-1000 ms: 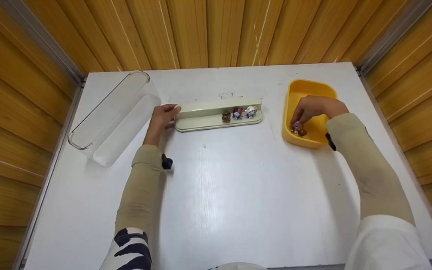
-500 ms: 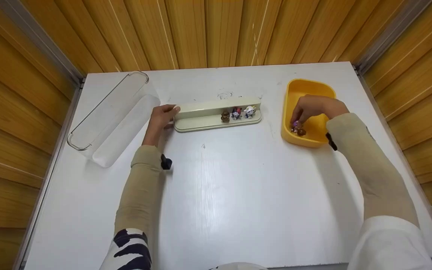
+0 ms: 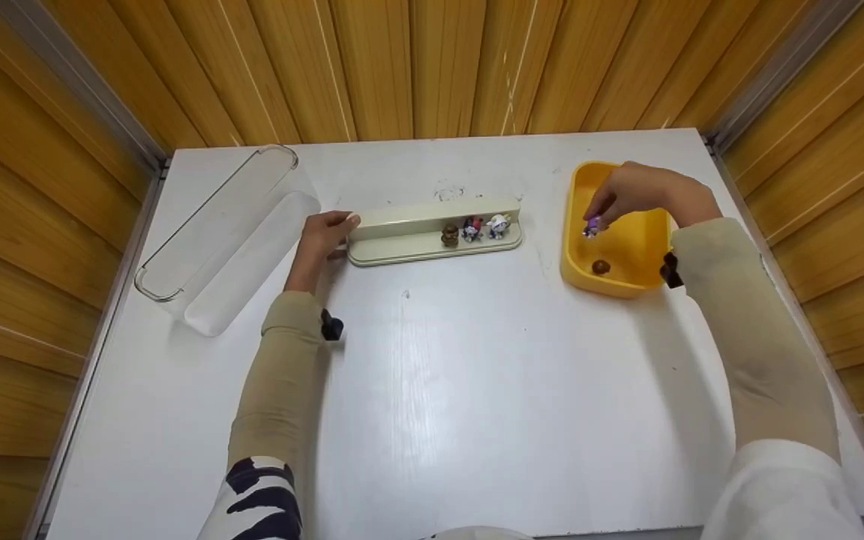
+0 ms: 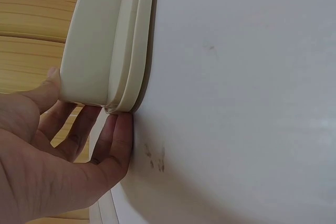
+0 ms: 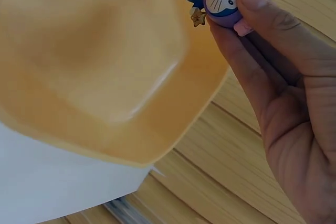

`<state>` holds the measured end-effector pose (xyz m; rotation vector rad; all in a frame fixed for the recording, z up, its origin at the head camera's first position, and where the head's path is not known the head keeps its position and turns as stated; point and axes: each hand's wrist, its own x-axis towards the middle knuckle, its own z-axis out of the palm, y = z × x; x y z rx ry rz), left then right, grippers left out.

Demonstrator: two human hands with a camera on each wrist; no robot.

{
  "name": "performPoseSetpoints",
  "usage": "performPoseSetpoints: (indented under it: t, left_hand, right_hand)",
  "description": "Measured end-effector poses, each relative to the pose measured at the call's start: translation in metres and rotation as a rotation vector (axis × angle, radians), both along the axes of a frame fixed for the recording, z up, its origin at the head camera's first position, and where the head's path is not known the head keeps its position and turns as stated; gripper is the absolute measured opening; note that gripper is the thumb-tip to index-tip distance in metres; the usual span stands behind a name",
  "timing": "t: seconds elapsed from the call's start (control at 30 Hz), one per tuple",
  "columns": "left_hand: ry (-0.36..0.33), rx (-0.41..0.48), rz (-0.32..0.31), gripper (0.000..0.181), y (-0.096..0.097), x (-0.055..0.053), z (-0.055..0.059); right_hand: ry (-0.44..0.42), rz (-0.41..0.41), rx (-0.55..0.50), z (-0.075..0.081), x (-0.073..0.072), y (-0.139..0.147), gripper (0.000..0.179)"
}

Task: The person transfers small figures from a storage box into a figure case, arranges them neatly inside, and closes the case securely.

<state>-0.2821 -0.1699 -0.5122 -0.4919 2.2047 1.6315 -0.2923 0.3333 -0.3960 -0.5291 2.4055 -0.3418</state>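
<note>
My right hand (image 3: pixel 638 189) pinches a small cat-faced figurine (image 5: pixel 224 1), purple and blue, between thumb and fingers. It is raised over the yellow bin (image 3: pixel 610 286). Down in that bin lies a small brown figurine (image 3: pixel 601 266). My left hand (image 3: pixel 322 238) grips the left end of a long cream-coloured tray (image 3: pixel 398 249); in the left wrist view, the thumb lies along its raised back wall and the fingers are at its end. Towards the tray's right end stand a brown figurine (image 3: pixel 450 235), a dark-and-red one (image 3: pixel 471 229) and a white one (image 3: pixel 499 225).
A long clear bin (image 3: pixel 233 255) with a handle rim sits at an angle on the left of the white table (image 3: pixel 439 390). Wood-patterned panels (image 3: pixel 372 67) rise behind the table and along both sides.
My right hand has lifted the purple figurine up from the yellow bin's floor, leaving the brown figurine below in plain view. My left hand has stayed on the tray.
</note>
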Motion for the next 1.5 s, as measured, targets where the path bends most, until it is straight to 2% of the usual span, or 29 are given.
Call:
performPoseSetpoints:
  t: [0.3,0.47,0.63,0.87,1.13,1.33,1.5]
  left_hand:
    - [0.031,0.024,-0.009,0.049,0.001,0.003,0.001]
    - [0.038,0.043,-0.013,0.049,0.002,0.002,0.000]
    - [0.043,0.037,-0.014,0.048,0.003,0.000,0.000]
    - [0.042,0.022,-0.029,0.048,0.002,0.000,0.001]
    - [0.042,0.058,-0.017,0.050,0.001,0.001,0.001]
    - [0.025,0.063,-0.004,0.049,0.002,0.003,0.002]
    - [0.043,0.057,0.010,0.049,0.005,0.005,0.003]
  right_hand:
    - [0.072,0.015,0.027,0.028,0.009,-0.026,0.026]
    - [0.066,0.007,0.012,0.034,0.013,-0.042,0.023]
    - [0.074,0.058,-0.018,0.036,0.013,-0.058,0.021]
    - [0.112,0.183,-0.091,0.037,0.009,-0.084,0.023]
    - [0.150,0.297,-0.150,0.035,0.004,-0.124,0.022]
    - [0.190,0.382,-0.210,0.023,0.001,-0.159,0.020]
    - [0.229,0.426,-0.253,0.007,-0.001,-0.188,0.017]
